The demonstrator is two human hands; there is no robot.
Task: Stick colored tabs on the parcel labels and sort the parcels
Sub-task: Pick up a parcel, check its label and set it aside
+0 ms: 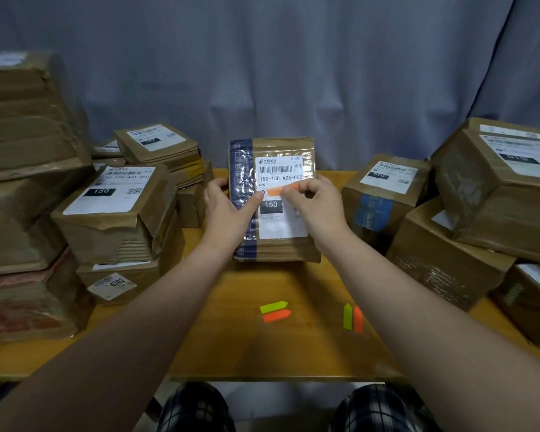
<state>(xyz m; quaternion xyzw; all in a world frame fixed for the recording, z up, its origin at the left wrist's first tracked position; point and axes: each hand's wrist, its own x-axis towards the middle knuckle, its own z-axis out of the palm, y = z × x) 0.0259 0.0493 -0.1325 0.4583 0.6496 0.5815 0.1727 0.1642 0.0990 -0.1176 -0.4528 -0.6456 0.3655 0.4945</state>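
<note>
A brown parcel (281, 247) stands tilted up at the middle of the wooden table (231, 344). Its white label (281, 226) reads 150-150-A26-050. My left hand (228, 210) grips the parcel's left edge, thumb on the front beside the label. My right hand (315, 204) pinches an orange tab (276, 191) that lies across the label under the number line. Two sets of green and orange tabs lie on the table nearer to me: one pair (275, 311) in the middle, another pair (352, 317) to the right.
Stacked brown parcels fill the left side, the top one (113, 198) labelled 150, with a tall pile (25, 126) at far left. More parcels (384, 188) labelled 010 and large boxes (496, 188) crowd the right. A grey curtain hangs behind.
</note>
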